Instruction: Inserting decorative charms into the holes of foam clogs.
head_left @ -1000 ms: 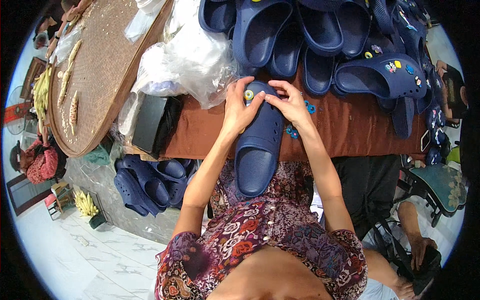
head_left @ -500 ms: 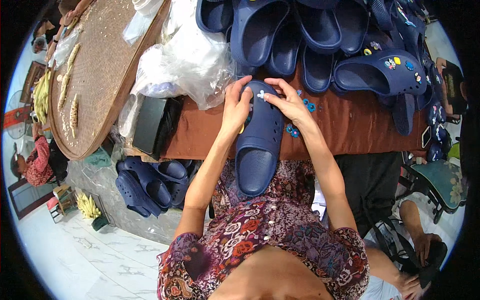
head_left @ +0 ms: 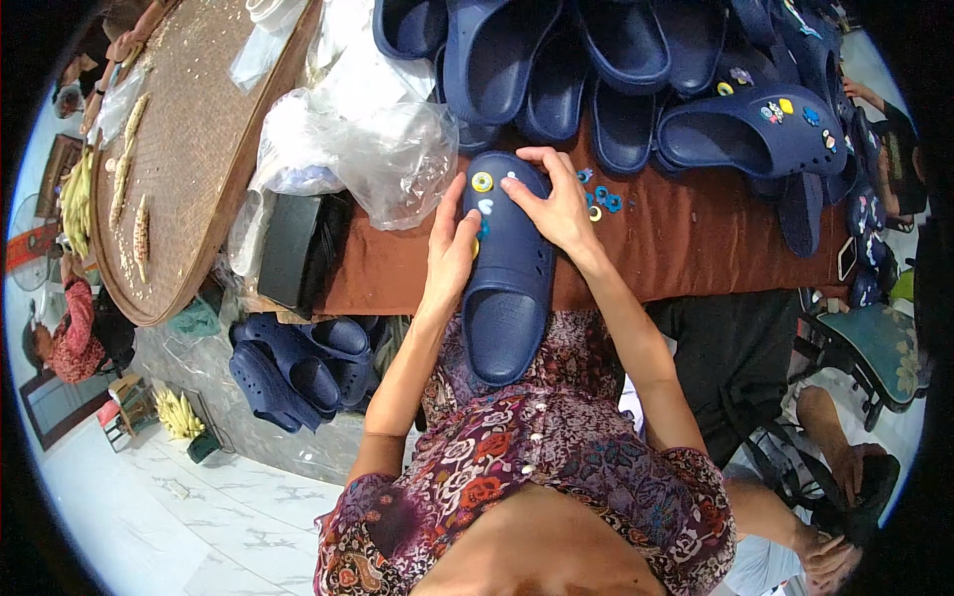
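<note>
A navy blue foam clog [head_left: 519, 253] lies between my hands, toe pointing away and open heel end nearest me. Along its left side sit a round yellow charm [head_left: 482, 182], a white charm [head_left: 486, 207] and a blue charm [head_left: 484, 229]. My left hand [head_left: 452, 248] grips the clog's left edge, thumb on the upper. Over the toe's right side curls my right hand [head_left: 556, 204], its thumb pressing beside a small white charm [head_left: 512, 176]. Several loose blue flower charms [head_left: 608, 202] rest on the brown cloth to the right of that hand.
Many navy clogs [head_left: 621, 40] are piled at the far side, including a decorated clog [head_left: 760, 139]. Clear plastic bags [head_left: 397, 159] and a black box [head_left: 303, 248] lie left, near a large woven tray [head_left: 189, 129]. More clogs [head_left: 298, 368] sit below the table. Another person's hand [head_left: 825, 556] shows lower right.
My left hand has slid down the clog's side, uncovering the yellow, white and blue charms. My right thumb has shifted slightly left and up across the toe.
</note>
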Demonstrator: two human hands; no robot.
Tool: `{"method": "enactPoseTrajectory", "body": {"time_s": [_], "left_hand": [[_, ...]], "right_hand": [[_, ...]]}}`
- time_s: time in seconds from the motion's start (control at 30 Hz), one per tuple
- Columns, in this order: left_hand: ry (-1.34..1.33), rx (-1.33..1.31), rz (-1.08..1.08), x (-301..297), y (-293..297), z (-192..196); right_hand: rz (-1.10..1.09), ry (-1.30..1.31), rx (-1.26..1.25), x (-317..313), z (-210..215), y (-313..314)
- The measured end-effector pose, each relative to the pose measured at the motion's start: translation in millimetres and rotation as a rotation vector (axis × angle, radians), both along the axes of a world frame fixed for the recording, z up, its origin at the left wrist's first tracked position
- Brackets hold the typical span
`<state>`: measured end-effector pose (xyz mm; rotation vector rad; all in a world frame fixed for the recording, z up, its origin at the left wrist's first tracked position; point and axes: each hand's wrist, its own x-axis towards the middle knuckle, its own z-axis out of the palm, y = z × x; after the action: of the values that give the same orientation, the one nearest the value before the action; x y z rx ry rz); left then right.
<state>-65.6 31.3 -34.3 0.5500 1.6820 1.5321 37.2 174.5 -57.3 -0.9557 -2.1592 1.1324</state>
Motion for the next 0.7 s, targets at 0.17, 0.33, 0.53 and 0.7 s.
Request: {"method": "enactPoseTrajectory", "body": {"time_s": [0.17, 0.33, 0.53, 0.7], "left_hand": [[0.056, -0.004, -0.002, 1, 0, -4], [-0.007, 0.001, 0.016, 0, -4, 0], [-0.065, -0.008, 0.056, -1, -4, 3], [-0.092, 0.069, 0.077, -7, -6, -7]], "right_hand": [[0.076, 0.081, -0.110, 3, 2, 7], [-0.018, 0.135, -0.364, 49, 14, 36], [0.029, -0.190, -0.222, 99, 29, 21], [0.097, -0.301, -0.198, 111, 27, -11]]}}
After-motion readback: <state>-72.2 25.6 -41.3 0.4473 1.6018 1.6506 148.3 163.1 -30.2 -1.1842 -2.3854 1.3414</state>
